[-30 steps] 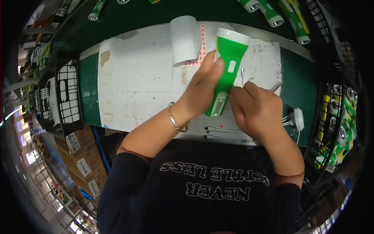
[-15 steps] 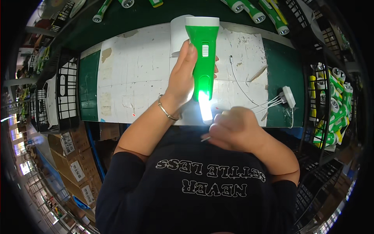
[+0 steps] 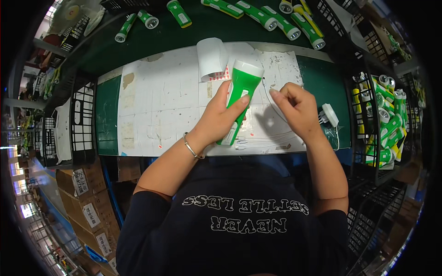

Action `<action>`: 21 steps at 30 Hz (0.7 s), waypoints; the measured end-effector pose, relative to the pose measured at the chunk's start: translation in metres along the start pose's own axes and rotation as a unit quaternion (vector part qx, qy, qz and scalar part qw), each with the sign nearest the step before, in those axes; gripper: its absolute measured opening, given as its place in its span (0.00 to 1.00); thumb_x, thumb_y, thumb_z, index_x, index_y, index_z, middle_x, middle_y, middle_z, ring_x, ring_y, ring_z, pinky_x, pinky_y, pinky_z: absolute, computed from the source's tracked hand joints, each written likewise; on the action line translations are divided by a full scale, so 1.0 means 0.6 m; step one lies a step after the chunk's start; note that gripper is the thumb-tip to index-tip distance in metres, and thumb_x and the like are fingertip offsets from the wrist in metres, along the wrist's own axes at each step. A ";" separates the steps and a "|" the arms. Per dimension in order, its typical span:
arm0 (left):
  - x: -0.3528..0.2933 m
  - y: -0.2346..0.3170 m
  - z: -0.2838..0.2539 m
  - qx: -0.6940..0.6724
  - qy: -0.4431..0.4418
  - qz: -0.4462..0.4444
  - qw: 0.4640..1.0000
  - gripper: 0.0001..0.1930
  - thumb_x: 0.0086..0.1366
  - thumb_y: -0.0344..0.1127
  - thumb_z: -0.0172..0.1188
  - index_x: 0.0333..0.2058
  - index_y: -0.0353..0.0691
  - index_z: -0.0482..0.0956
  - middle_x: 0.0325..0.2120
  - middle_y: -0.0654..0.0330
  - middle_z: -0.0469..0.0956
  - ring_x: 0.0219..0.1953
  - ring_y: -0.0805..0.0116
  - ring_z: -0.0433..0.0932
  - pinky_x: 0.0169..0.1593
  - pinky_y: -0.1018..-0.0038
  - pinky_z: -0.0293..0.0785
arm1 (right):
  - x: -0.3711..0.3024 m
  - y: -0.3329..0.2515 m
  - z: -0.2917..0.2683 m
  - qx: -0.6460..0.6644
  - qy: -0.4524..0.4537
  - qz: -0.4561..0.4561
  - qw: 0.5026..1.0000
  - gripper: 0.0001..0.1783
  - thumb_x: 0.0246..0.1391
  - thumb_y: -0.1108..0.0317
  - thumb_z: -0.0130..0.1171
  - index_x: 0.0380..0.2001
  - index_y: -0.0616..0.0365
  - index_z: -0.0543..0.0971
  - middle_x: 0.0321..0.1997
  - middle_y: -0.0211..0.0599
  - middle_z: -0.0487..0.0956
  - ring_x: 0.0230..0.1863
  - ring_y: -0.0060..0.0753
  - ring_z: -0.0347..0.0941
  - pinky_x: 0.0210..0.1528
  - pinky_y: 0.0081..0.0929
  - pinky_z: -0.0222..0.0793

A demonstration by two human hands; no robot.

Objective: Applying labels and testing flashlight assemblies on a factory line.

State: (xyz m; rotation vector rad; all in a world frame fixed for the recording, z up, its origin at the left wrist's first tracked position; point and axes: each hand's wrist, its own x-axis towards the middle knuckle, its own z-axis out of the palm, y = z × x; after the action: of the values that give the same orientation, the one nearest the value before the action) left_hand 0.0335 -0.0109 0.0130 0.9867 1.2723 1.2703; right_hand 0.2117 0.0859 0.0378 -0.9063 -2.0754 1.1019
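L hand (image 3: 220,120) wrapped round green torch (image 3: 239,99), fingers curled over its body. R hand (image 3: 294,108) just beside, fingertips pinched narrow, whether holding anything can't tell. Torch over white mat on counter (image 3: 322,85), long axis near-vertical, wide white end pointing away, slight tilt right.

Left hand (image 3: 216,120) grips a green torch (image 3: 239,99) over white paper (image 3: 161,106), right hand (image 3: 294,108) beside it

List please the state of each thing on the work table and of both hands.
Green flashlight: held above the table, lamp not lit.
Left hand: closed around the flashlight body.
Right hand: off the flashlight, fingertips pinched together.
Sticker roll: partly unrolled, lying on the table.
White charger: lying beside the right hand, cable attached.
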 end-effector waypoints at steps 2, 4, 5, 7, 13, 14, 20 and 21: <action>-0.001 0.003 -0.003 0.059 0.007 0.032 0.998 0.24 0.63 0.42 0.54 0.54 0.38 0.60 0.38 0.56 0.72 0.38 0.69 0.74 0.42 0.75 0.70 | 0.010 0.008 -0.015 0.002 -0.014 0.013 1.000 0.09 0.48 0.70 0.61 0.22 0.59 0.71 0.22 0.19 0.66 0.18 0.12 0.50 0.20 0.15 0.48; -0.006 0.025 -0.009 0.293 -0.009 0.131 0.947 0.24 0.60 0.42 0.56 0.52 0.41 0.63 0.38 0.54 0.73 0.37 0.61 0.76 0.39 0.71 0.72 | 0.023 -0.025 -0.020 0.049 -0.052 0.053 0.996 0.16 0.44 0.68 0.63 0.39 0.56 0.73 0.24 0.19 0.67 0.18 0.09 0.49 0.20 0.13 0.46; -0.009 0.031 -0.013 0.290 -0.007 0.130 0.948 0.24 0.60 0.42 0.56 0.52 0.41 0.63 0.38 0.54 0.73 0.37 0.61 0.76 0.39 0.71 0.72 | 0.025 -0.026 -0.023 0.025 -0.103 0.038 0.994 0.32 0.40 0.65 0.65 0.52 0.52 0.67 0.27 0.20 0.69 0.19 0.07 0.49 0.20 0.11 0.45; -0.012 0.041 -0.024 0.488 -0.030 0.198 0.849 0.23 0.55 0.39 0.59 0.50 0.45 0.66 0.37 0.56 0.73 0.39 0.58 0.75 0.38 0.69 0.74 | 0.028 -0.026 -0.030 0.037 -0.153 0.026 0.987 0.33 0.39 0.65 0.66 0.53 0.51 0.68 0.28 0.21 0.70 0.18 0.08 0.48 0.20 0.11 0.45; -0.027 0.081 -0.098 0.565 -0.033 0.164 0.808 0.24 0.47 0.33 0.61 0.46 0.46 0.70 0.38 0.61 0.75 0.39 0.60 0.76 0.40 0.69 0.74 | 0.026 -0.001 -0.058 0.126 -0.171 0.082 0.974 0.40 0.33 0.70 0.70 0.53 0.59 0.65 0.40 0.32 0.73 0.34 0.12 0.65 0.30 0.08 0.56; -0.029 0.084 -0.104 0.573 -0.040 0.141 0.806 0.24 0.47 0.31 0.60 0.46 0.45 0.71 0.40 0.59 0.75 0.41 0.59 0.76 0.43 0.70 0.74 | 0.028 -0.002 -0.057 0.126 -0.173 0.083 0.973 0.40 0.33 0.70 0.70 0.53 0.59 0.65 0.40 0.32 0.73 0.34 0.12 0.65 0.30 0.08 0.56; -0.017 0.067 -0.078 0.416 -0.165 0.073 0.891 0.28 0.49 0.35 0.62 0.50 0.38 0.66 0.41 0.50 0.74 0.41 0.53 0.75 0.47 0.69 0.71 | 0.039 -0.010 -0.030 0.125 -0.234 0.081 0.961 0.40 0.33 0.71 0.71 0.54 0.57 0.65 0.41 0.32 0.74 0.22 0.06 0.59 0.23 0.06 0.52; -0.012 0.056 -0.070 0.388 -0.153 0.072 0.906 0.30 0.49 0.36 0.62 0.51 0.37 0.64 0.40 0.50 0.74 0.41 0.54 0.76 0.47 0.70 0.71 | 0.040 -0.004 -0.021 0.163 -0.216 0.080 0.959 0.41 0.32 0.71 0.71 0.54 0.56 0.65 0.41 0.32 0.74 0.20 0.05 0.57 0.22 0.06 0.51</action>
State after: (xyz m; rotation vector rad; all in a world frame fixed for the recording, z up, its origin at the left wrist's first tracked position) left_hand -0.0109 -0.0204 0.0431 1.7917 1.4922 0.6430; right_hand 0.2070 0.1096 0.0502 -0.7229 -2.0816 1.8007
